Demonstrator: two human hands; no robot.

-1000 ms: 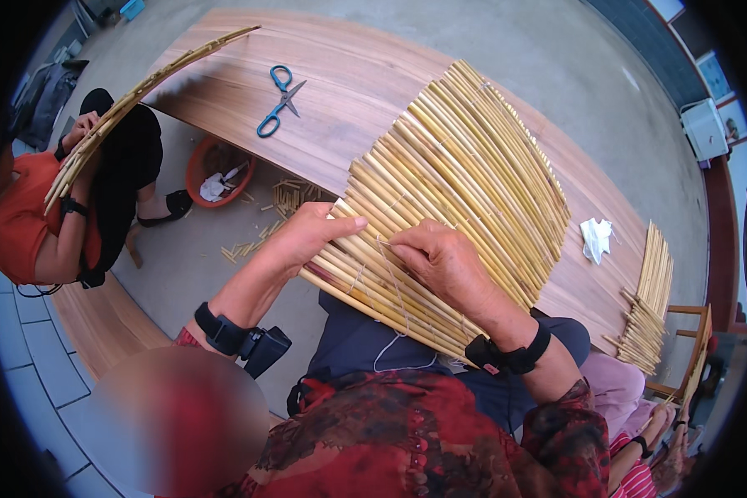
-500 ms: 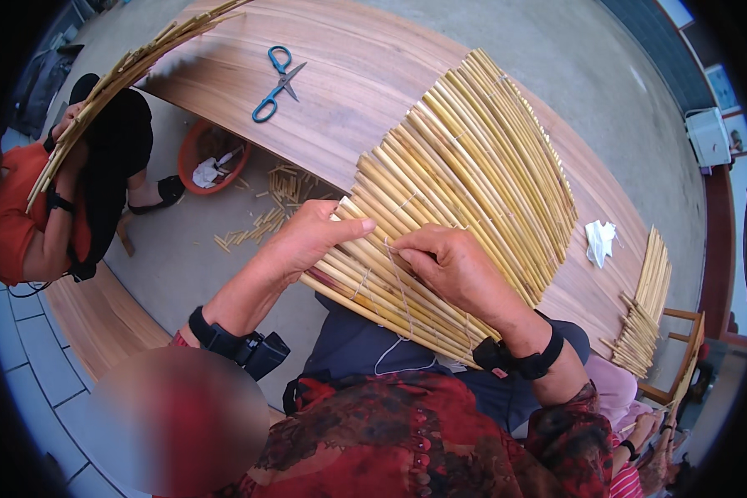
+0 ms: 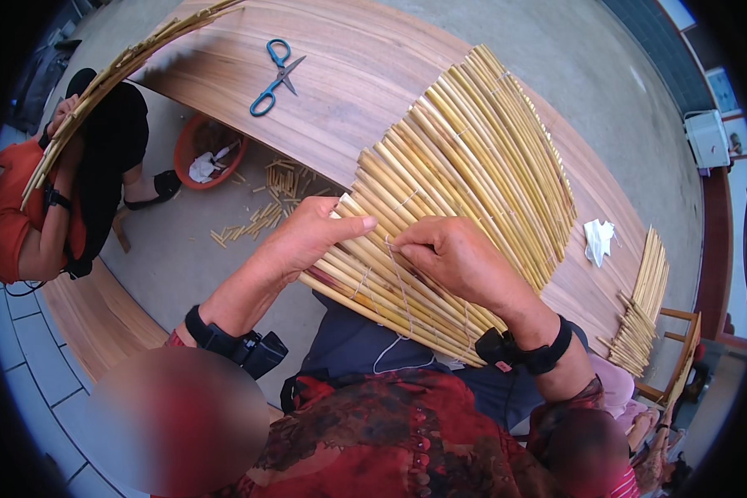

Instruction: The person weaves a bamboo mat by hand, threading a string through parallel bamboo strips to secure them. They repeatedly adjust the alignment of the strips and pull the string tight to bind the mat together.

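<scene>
A fan-like mat of yellow reed stalks, bound with rows of thin string, lies partly on the wooden table and partly over my lap. At its left edge my left hand clamps the stalk ends, thumb on top and fingers hidden underneath. The fingers of my right hand are curled in a pinch on a thin white string at the middle of the near stalks. That string runs down across the mat, and a loose loop of it hangs over its near edge onto my lap.
Blue-handled scissors lie spread on the wooden table. Crumpled white tissue and a stack of reeds sit right. Below are an orange bucket and reed offcuts. A person in orange holds long reeds at left.
The fingers of my right hand have curled in further at the string, and its wrist has lifted slightly. My left hand keeps its hold on the mat's edge.
</scene>
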